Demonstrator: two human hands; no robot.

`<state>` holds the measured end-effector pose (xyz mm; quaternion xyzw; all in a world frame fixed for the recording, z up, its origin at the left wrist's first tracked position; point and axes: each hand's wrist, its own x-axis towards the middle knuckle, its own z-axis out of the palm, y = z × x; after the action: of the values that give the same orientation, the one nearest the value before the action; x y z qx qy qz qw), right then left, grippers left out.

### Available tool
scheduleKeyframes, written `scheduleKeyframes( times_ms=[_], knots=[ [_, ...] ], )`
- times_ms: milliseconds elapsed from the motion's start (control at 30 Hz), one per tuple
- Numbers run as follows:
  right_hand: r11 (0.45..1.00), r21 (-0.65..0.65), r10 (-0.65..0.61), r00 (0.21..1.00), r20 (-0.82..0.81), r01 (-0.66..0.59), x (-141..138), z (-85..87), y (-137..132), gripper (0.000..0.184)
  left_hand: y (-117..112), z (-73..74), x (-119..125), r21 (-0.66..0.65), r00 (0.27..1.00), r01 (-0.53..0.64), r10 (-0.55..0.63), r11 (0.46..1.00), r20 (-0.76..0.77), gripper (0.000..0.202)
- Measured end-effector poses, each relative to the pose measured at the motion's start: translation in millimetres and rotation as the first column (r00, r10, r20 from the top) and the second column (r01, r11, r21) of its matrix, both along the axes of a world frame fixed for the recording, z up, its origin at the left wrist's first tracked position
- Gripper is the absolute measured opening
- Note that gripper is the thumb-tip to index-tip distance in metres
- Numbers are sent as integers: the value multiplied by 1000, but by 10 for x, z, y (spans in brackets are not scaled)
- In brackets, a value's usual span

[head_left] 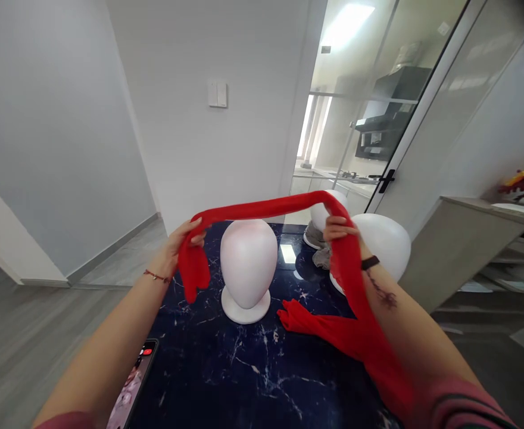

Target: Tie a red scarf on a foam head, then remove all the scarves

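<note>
A red scarf [262, 209] stretches near the top of an upright white mannequin head [248, 262].

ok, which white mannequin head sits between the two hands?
The leftmost head, nearly fully in view, between the left hand and right hand. The back head and rightmost head stand farther right, both partly blocked by the red cloth.
</note>
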<state>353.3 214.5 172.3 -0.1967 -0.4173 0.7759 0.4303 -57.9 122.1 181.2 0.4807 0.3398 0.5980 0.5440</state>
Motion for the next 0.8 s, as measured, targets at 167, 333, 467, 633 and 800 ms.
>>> scheduleKeyframes(
  times_ms=[167,333,467,633,800],
  knots=[
    [980,-196,7,995,-95,-26,-606,-150,343,20,605,-235,-51,31,742,-341,290,939,-605,23],
    [968,-250,15,996,85,7,-713,-688,469,14,640,-786,-7,64,536,-370,270,927,-800,15],
    [974,-221,-8,979,205,54,-567,-1032,294,6,416,-1113,193,81,425,-387,255,919,-869,14],
    [997,46,24,858,514,-55,-392,-1298,-298,33,116,-1299,288,161,371,-490,372,857,-851,29],
    [942,294,-90,718,690,-164,-713,-1441,-639,33,-73,-1382,211,180,308,-710,530,681,-790,41]
  ],
)
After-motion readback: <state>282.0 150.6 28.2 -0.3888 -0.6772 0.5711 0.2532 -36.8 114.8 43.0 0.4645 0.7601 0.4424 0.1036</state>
